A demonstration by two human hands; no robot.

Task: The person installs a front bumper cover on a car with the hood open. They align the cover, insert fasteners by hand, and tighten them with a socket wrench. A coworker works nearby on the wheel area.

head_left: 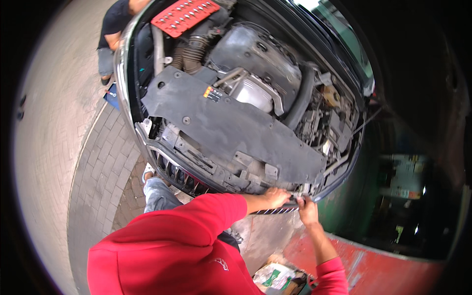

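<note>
Standing beyond the left end of the dark front shroud [206, 120], beside the car, is another person [110, 37], the head cut off by the view's upper edge. Down on the ground, left of the shroud, a blue object [113, 96] is partly hidden by the bodywork. In front of the shroud runs the grille [169, 169], partly covered by a red sleeve [206, 211]. Behind the shroud's left end lies a red tray [172, 22] with rows of small metal pieces.

The left forearm stretches rightward along the shroud's front; the left hand [278, 196] is palm down near its right end, fingers bunched, tips hidden, so I can't tell whether they pinch anything. Just right of it, the right arm rises steeply; the right hand [308, 211] is half curled, fingertips up at small metal fittings [305, 189] by the shroud's right front corner, their grip too small to make out. Farther right of the shroud, the interior [364, 211] is lost in shadow.
</note>
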